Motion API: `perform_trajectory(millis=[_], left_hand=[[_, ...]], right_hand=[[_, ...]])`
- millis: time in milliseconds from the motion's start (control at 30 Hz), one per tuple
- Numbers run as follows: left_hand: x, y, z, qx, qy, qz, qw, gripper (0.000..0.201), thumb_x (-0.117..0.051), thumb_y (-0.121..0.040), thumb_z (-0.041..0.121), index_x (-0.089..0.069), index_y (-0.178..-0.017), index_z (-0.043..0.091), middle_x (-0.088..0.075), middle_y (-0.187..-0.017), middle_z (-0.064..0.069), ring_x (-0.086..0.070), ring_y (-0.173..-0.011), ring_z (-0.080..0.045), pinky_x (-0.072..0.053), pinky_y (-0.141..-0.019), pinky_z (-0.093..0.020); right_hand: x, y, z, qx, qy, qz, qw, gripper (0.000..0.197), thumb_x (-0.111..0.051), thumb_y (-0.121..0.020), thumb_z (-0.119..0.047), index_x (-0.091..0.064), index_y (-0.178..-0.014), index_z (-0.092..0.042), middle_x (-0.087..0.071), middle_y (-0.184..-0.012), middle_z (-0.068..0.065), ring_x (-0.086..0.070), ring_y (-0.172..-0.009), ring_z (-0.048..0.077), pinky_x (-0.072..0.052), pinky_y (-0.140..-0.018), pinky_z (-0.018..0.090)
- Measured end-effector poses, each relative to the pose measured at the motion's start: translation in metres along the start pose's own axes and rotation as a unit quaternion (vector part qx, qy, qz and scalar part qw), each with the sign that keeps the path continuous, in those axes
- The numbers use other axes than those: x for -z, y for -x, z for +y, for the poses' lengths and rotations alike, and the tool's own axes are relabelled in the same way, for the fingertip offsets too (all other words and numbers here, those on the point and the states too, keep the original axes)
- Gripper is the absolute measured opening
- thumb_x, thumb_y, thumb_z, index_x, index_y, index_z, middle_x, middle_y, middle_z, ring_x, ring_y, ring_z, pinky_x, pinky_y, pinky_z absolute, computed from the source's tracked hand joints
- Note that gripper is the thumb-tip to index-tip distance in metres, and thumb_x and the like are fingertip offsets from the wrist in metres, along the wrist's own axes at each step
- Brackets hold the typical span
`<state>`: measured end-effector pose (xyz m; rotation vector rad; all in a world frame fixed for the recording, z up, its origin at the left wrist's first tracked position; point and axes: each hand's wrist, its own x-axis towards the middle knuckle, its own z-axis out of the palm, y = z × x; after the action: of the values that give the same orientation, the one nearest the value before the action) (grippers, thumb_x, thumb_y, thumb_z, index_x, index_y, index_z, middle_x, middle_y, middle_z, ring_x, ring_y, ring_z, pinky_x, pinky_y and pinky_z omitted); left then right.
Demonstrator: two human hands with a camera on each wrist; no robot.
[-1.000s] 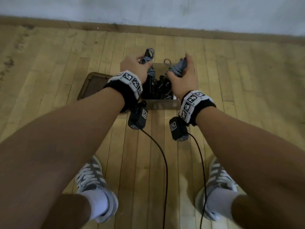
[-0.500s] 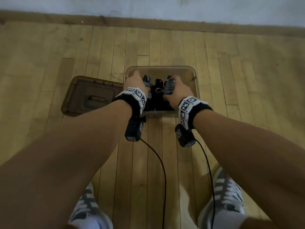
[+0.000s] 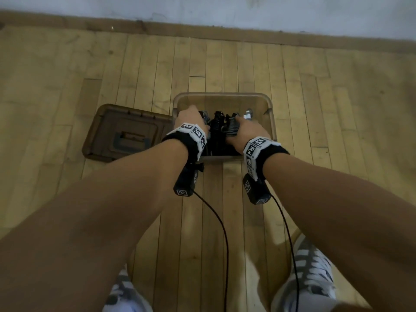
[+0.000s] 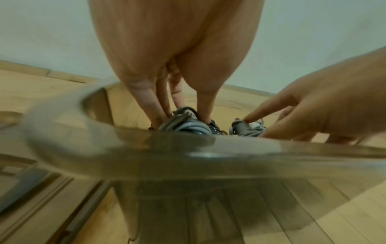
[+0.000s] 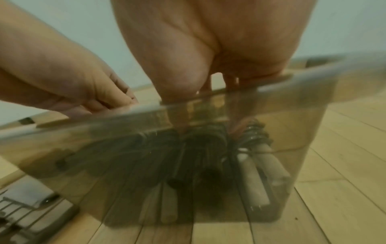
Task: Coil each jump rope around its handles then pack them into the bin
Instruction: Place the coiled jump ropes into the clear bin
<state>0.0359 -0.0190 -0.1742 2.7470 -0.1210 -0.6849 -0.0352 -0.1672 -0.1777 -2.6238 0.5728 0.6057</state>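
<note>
A clear plastic bin (image 3: pixel 222 97) stands on the wooden floor and holds several coiled jump ropes, black ones (image 3: pixel 217 122) in the middle. Both hands reach down inside it. My left hand (image 3: pixel 191 118) pinches a grey coiled rope (image 4: pixel 185 128) between thumb and fingers at the bin's left side. My right hand (image 3: pixel 244 128) holds another grey coil (image 4: pixel 243 128) at the right side, thumb and fingers on either side of it. In the right wrist view, that coil's white handles (image 5: pixel 259 175) show through the bin's wall (image 5: pixel 303 132), pointing down to the bottom.
The bin's brown lid (image 3: pixel 126 134) lies flat on the floor just left of the bin. A wall and wooden baseboard (image 3: pixel 202 32) run behind it. My two shoes (image 3: pixel 310 273) stand close to the bin's near side; two cables hang from the wrist cameras.
Both hands have come down from above the bin's rim into the bin, each carrying its grey coiled rope. My head has tipped so the whole bin is in view.
</note>
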Motion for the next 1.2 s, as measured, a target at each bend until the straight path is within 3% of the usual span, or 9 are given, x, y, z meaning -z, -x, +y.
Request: perform_trajectory(millis=[100, 167, 233, 367, 533, 700, 800, 867, 1200], left_hand=[[0.007, 0.017, -0.007, -0.036, 0.010, 0.032, 0.999, 0.018, -0.061, -0.101, 0.024, -0.064, -0.102, 0.006, -0.071, -0.111, -0.015, -0.064, -0.089, -0.028, -0.046, -0.069, -0.032], [0.017, 0.033, -0.017, -0.059, 0.050, 0.082, 0.994, 0.019, -0.061, -0.099, 0.024, -0.066, -0.110, 0.010, -0.071, -0.114, -0.010, -0.065, -0.094, -0.026, -0.053, -0.075, -0.036], [0.029, 0.053, -0.031, -0.084, 0.092, 0.135, 0.983, 0.026, -0.063, -0.097, 0.025, -0.068, -0.120, 0.014, -0.072, -0.114, -0.006, -0.067, -0.102, -0.025, -0.057, -0.085, -0.039], [0.049, 0.083, -0.073, -0.081, 0.111, 0.193, 0.972, 0.023, -0.060, -0.097, 0.026, -0.067, -0.116, 0.017, -0.071, -0.112, -0.005, -0.066, -0.103, -0.025, -0.054, -0.086, -0.040], [0.053, 0.104, -0.143, 0.040, 0.063, 0.142, 0.987, 0.030, -0.061, -0.094, 0.027, -0.063, -0.121, 0.015, -0.067, -0.117, -0.007, -0.063, -0.107, -0.029, -0.052, -0.085, -0.038], [0.028, 0.117, -0.210, 0.121, 0.045, 0.059, 0.990, 0.023, -0.055, -0.097, 0.029, -0.062, -0.107, 0.010, -0.067, -0.105, -0.014, -0.059, -0.079, -0.027, -0.037, -0.054, -0.031], [0.001, 0.117, -0.237, 0.170, 0.032, 0.036, 0.984, 0.039, -0.057, -0.099, 0.028, -0.053, -0.131, 0.006, -0.059, -0.127, -0.018, -0.061, -0.108, -0.037, -0.046, -0.081, -0.037], [-0.018, 0.115, -0.250, 0.202, 0.032, 0.019, 0.979, 0.039, -0.057, -0.098, 0.025, -0.047, -0.131, 0.007, -0.052, -0.132, -0.023, -0.058, -0.111, -0.041, -0.047, -0.090, -0.044], [-0.023, 0.102, -0.268, 0.212, 0.077, 0.042, 0.973, 0.052, -0.066, -0.089, 0.009, -0.048, -0.139, 0.008, -0.057, -0.131, -0.024, -0.060, -0.115, -0.044, -0.050, -0.094, -0.045]], right_hand=[[0.009, 0.011, -0.010, -0.031, 0.037, 0.030, 0.998, 0.062, -0.070, -0.090, -0.045, -0.046, -0.141, -0.019, -0.041, -0.143, 0.017, -0.056, -0.116, 0.040, -0.052, -0.090, 0.044], [0.013, 0.023, -0.023, -0.017, 0.028, 0.066, 0.997, 0.065, -0.068, -0.091, -0.044, -0.043, -0.146, -0.022, -0.037, -0.148, 0.015, -0.050, -0.127, 0.040, -0.050, -0.093, 0.046], [0.015, 0.039, -0.043, 0.036, 0.001, 0.092, 0.995, 0.061, -0.064, -0.093, -0.044, -0.043, -0.147, -0.027, -0.039, -0.146, 0.012, -0.049, -0.128, 0.038, -0.051, -0.092, 0.046], [0.003, 0.078, -0.096, 0.156, -0.031, 0.099, 0.982, 0.051, -0.059, -0.095, -0.045, -0.049, -0.143, -0.029, -0.047, -0.138, 0.009, -0.054, -0.122, 0.032, -0.054, -0.090, 0.044], [-0.036, 0.108, -0.154, 0.243, -0.029, -0.029, 0.969, 0.049, -0.055, -0.099, -0.037, -0.047, -0.146, -0.023, -0.056, -0.137, 0.008, -0.059, -0.116, 0.028, -0.053, -0.093, 0.041], [-0.089, 0.109, -0.183, 0.220, -0.017, -0.126, 0.967, 0.056, -0.054, -0.099, -0.035, -0.042, -0.152, -0.023, -0.059, -0.141, 0.006, -0.060, -0.120, 0.026, -0.050, -0.089, 0.030], [-0.118, 0.104, -0.183, 0.221, 0.025, -0.144, 0.964, 0.061, -0.053, -0.098, -0.037, -0.036, -0.156, -0.023, -0.053, -0.149, 0.007, -0.055, -0.129, 0.027, -0.050, -0.099, 0.033], [-0.134, 0.099, -0.180, 0.218, 0.039, -0.154, 0.963, 0.061, -0.052, -0.098, -0.036, -0.036, -0.156, -0.023, -0.054, -0.147, 0.009, -0.054, -0.129, 0.028, -0.050, -0.101, 0.037], [-0.132, 0.089, -0.170, 0.202, 0.002, -0.159, 0.966, 0.057, -0.053, -0.101, -0.029, -0.037, -0.154, -0.020, -0.057, -0.141, 0.010, -0.056, -0.126, 0.028, -0.050, -0.098, 0.036]])
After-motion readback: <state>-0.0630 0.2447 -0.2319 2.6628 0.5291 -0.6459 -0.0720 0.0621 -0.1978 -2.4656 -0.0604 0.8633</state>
